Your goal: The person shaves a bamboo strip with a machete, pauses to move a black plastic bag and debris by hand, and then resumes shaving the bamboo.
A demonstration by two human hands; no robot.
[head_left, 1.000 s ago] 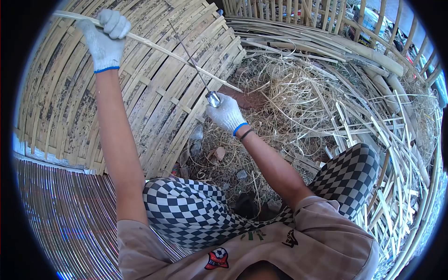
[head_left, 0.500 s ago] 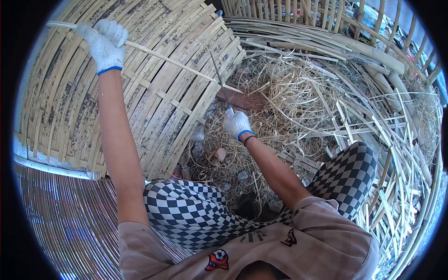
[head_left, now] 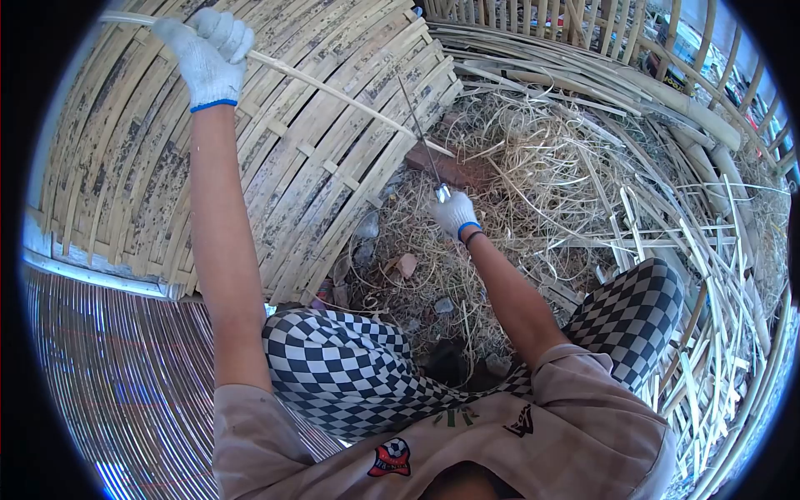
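My left hand, in a white knit glove with a blue cuff, is wrapped round a long pale bamboo strip. The strip slants down to the right across a woven bamboo panel. My right hand, gloved the same way, grips a knife whose thin dark blade points up and to the left. Its blade crosses the strip near the lower right end. Beneath that end lies a reddish-brown block among curled shavings.
A heap of shavings covers the ground beyond my right hand. Long bamboo strips and thick poles lie behind it, below a slatted fence. More split strips lie at the right. Stones sit before my checked trousers.
The whole view has shifted, so things appear farther right and slightly higher. My right hand with the knife has moved slightly rightward against the ground. The bamboo strip looks more bowed.
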